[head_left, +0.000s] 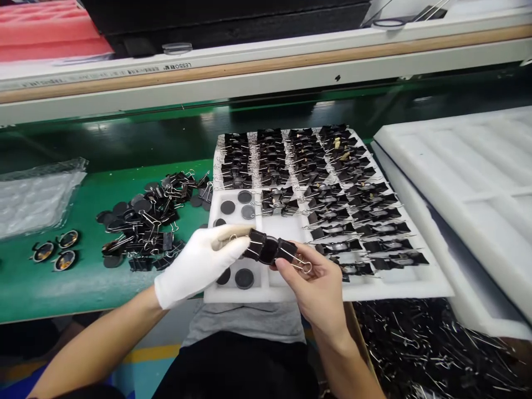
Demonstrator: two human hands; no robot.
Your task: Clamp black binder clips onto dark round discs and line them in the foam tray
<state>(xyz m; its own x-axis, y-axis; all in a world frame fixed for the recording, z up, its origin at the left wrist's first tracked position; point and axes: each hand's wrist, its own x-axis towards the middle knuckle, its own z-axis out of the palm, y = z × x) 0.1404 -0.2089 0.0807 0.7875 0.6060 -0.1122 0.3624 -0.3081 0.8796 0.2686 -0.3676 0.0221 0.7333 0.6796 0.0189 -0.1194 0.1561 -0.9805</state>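
We see the piece [269, 250], a dark disc with one clip at each end, held in the air between our two hands. The left hand [203, 260] wears a white glove; its thumb and fingers are closed around the left clip [255, 244], so this end of the piece lies directly at its fingertips. The right hand [318, 282] is bare; its thumb presses on the lower edge of the right clip [287, 252], beside the disc, and the other fingers are behind, so we cannot tell exactly how they are placed. Thus neither hand is clearly nearer: both touch the piece, each at its own side. The long axis goes from left to right, with the right end slightly lower, and the wire handle [306, 267] of this end points toward the right palm. In our judgement this line across the two hands is the relation which matters most, because the clipped pieces [338, 228] in the tray [399, 290] also lie roughly left to right. The piece is over the front part of the tray, about where the compartment with loose discs [244, 279] meets a partly bare one [282, 227]; how high, we cannot tell. To the left, on the green bench [25, 282], there is a heap [162, 216] of clips and discs.
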